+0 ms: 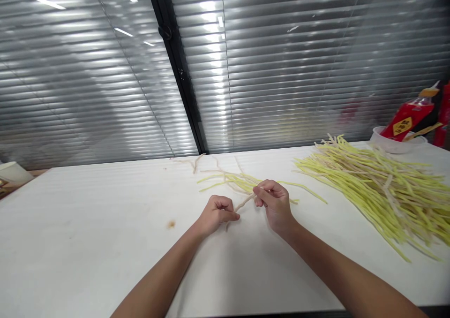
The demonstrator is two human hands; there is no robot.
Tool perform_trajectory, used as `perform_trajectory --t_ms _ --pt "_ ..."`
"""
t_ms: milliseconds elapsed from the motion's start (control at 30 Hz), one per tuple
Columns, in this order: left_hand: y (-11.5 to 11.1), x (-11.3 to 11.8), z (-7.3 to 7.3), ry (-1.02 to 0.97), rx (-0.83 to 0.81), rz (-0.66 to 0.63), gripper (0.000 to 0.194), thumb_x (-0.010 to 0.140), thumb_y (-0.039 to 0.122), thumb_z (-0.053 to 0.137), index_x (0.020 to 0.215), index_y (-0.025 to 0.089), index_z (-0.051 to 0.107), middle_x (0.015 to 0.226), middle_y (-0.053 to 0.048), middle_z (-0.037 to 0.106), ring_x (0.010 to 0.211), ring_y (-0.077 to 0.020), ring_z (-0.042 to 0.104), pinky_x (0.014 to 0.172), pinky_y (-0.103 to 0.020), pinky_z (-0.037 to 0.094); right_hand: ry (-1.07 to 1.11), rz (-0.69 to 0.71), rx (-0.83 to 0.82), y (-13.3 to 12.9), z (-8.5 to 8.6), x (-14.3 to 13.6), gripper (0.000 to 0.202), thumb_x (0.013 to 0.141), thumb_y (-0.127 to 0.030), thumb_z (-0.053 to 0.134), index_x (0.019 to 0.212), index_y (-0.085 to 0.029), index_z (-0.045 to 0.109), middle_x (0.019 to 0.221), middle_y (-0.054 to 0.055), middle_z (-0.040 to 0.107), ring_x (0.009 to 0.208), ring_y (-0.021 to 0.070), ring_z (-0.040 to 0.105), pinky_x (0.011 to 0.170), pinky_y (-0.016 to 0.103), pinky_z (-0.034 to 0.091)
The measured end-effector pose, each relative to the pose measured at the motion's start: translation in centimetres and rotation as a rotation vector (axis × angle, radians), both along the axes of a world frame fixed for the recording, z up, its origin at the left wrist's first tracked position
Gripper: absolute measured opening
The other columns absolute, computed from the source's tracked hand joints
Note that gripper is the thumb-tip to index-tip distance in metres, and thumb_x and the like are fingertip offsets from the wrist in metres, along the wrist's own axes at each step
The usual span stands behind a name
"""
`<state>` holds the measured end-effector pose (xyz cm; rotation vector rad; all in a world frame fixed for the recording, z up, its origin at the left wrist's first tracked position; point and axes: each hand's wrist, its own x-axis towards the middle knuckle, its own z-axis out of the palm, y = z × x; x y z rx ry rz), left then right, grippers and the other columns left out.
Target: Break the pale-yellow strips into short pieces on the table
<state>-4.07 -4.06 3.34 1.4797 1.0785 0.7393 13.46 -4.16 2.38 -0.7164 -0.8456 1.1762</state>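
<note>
A twisted beige pipe cleaner (245, 202) stretches between my two hands, just above the white table. My left hand (218, 212) pinches its lower end between thumb and fingers, and a short tail pokes out below. The upper end is gripped by my right hand (274, 204), whose fingertips hide the tip. Just behind my hands lies a small loose group of yellow and beige pipe cleaners (242, 182). A few thin beige pieces (195, 164) rest farther back, near the table's far edge.
A big pile of yellow and beige pipe cleaners (372, 191) covers the table's right side. Behind it, a clear plastic bowl (383, 142) holds a tilted red bottle (408, 118) and a wooden stick. Glass with blinds (281, 74) borders the back. The white table (105, 243) has a brown stain.
</note>
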Motion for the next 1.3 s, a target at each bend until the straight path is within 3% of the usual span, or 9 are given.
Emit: perform_trajectory --t_ms 233,433,700,833,967,1133,1300 --pt "-0.04 0.09 -0.04 -0.023 0.007 -0.007 0.035 0.055 0.022 0.070 0.041 0.016 0.039 0.043 0.006 0.032 0.045 -0.0070 0.028 0.046 -0.025 0.018 0.013 -0.024 0.015 -0.14 0.10 -0.20 0.031 0.066 -0.025 0.075 0.056 -0.018 0.046 0.063 -0.005 0.048 0.039 0.0044 0.041 0.041 0.023 0.034" --pt "-0.09 0.09 0.14 -0.022 0.011 0.014 0.036 0.057 0.022 0.070 0.042 0.016 0.038 0.042 0.006 0.033 0.044 -0.0061 0.028 0.045 -0.024 0.019 -0.085 -0.001 -0.041 -0.24 0.20 -0.03 0.020 0.067 -0.031 0.074 0.066 -0.019 0.059 0.057 -0.005 0.052 0.040 0.0061 0.043 0.042 0.024 0.035" --pt "0.00 0.15 0.53 -0.005 0.011 0.116 0.034 0.062 0.030 0.072 0.045 0.016 0.046 0.038 0.004 0.046 0.037 -0.0060 0.033 0.042 -0.022 0.020 -0.083 0.009 -0.038 -0.12 0.08 0.13 0.017 0.072 -0.036 0.069 0.074 -0.019 0.065 0.063 -0.002 0.058 0.040 0.0072 0.046 0.043 0.024 0.037" --pt "0.26 0.17 0.55 -0.073 0.044 0.176 0.033 0.061 0.033 0.074 0.046 0.015 0.051 0.040 0.002 0.050 0.040 -0.0062 0.038 0.044 -0.022 0.026 -0.112 0.011 -0.054 0.05 0.20 0.31 0.017 0.071 -0.035 0.069 0.070 -0.018 0.066 0.059 -0.001 0.059 0.041 0.0073 0.046 0.045 0.024 0.038" --pt "0.52 0.04 0.55 -0.222 0.002 0.223 0.033 0.061 0.034 0.074 0.047 0.015 0.052 0.041 0.002 0.052 0.042 -0.0080 0.044 0.048 -0.023 0.032 -0.186 0.173 -0.152 0.05 0.61 0.44 0.021 0.068 -0.036 0.071 0.064 -0.016 0.065 0.062 0.000 0.060 0.043 0.0070 0.045 0.043 0.023 0.039" --pt "0.55 -0.03 0.64 -0.360 -0.098 0.258 0.034 0.061 0.034 0.075 0.048 0.015 0.050 0.040 0.003 0.050 0.040 -0.0076 0.045 0.047 -0.022 0.033 -0.218 0.445 -0.271 -0.27 0.41 0.20 0.024 0.063 -0.035 0.075 0.070 -0.016 0.063 0.065 0.000 0.062 0.048 0.0078 0.049 0.045 0.022 0.043" --pt "0.31 0.23 0.77 -0.372 -0.130 0.248 0.035 0.059 0.034 0.076 0.048 0.015 0.049 0.040 0.004 0.049 0.040 -0.0072 0.045 0.046 -0.021 0.033 -0.215 0.565 -0.312 -0.51 -0.28 -0.19 0.029 0.060 -0.034 0.078 0.079 -0.018 0.063 0.062 -0.003 0.059 0.048 0.0077 0.050 0.047 0.022 0.044"
